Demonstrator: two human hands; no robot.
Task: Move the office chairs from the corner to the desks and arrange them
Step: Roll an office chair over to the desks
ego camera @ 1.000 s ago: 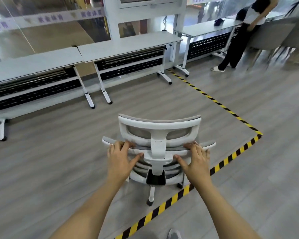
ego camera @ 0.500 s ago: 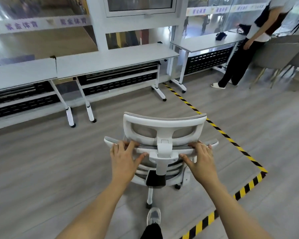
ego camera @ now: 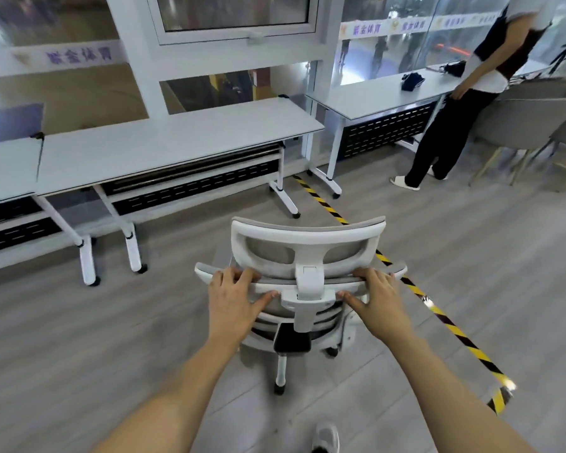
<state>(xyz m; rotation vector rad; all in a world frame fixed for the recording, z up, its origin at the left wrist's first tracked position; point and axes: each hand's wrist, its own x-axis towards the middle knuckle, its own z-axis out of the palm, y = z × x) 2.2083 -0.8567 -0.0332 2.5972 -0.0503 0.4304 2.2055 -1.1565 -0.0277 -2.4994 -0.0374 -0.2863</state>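
1. Head cam is showing the left hand (ego camera: 232, 299) and right hand (ego camera: 378, 302) both gripping the office chair (ego camera: 307, 237) by its backrest's top edge, fingers curling over, thumbs pressing on the rear either side of the headrest post.
2. The chair is standing on open wood floor (ego camera: 79, 338), facing the white benches (ego camera: 177, 138) by the window, well apart from their front edge.
3. Yellow-black tape (ego camera: 455, 328) is running along the floor just right of the base.
4. Another person (ego camera: 451, 125) is standing at the far right bench (ego camera: 373, 96), with grey chairs (ego camera: 530, 119) sitting beside them.
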